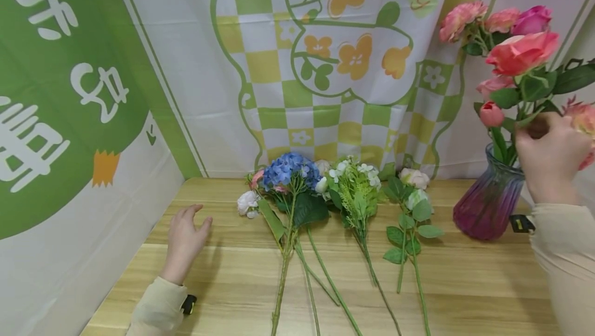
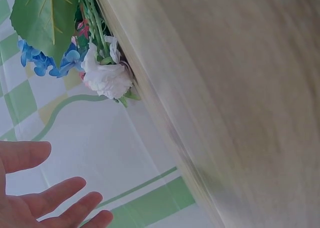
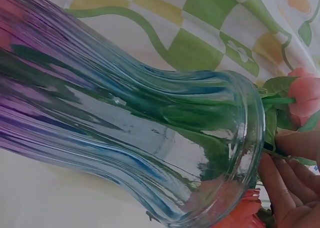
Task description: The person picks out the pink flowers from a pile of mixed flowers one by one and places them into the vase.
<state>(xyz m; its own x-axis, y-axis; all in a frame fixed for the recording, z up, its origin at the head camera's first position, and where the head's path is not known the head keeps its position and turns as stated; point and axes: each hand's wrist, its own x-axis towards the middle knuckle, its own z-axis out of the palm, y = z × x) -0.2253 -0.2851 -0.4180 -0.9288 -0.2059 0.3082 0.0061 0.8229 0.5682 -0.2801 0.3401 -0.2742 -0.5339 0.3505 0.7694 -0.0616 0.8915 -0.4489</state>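
Note:
My right hand is at the mouth of a ribbed glass vase, purple below and bluish at the rim. In the right wrist view its thumb and fingers pinch a green flower stem just above the rim. Which bloom that stem carries I cannot tell. Pink roses, a pink tulip and leaves stand in the vase, which looks tilted in the head view. My left hand hovers over the table's left side, fingers relaxed and spread, holding nothing. To its right lies a blue hydrangea.
On the wooden table lie white flowers with ferny greenery, a pale rose stem and a white bloom. Their stems point toward the front edge. A printed cloth hangs behind and at the left.

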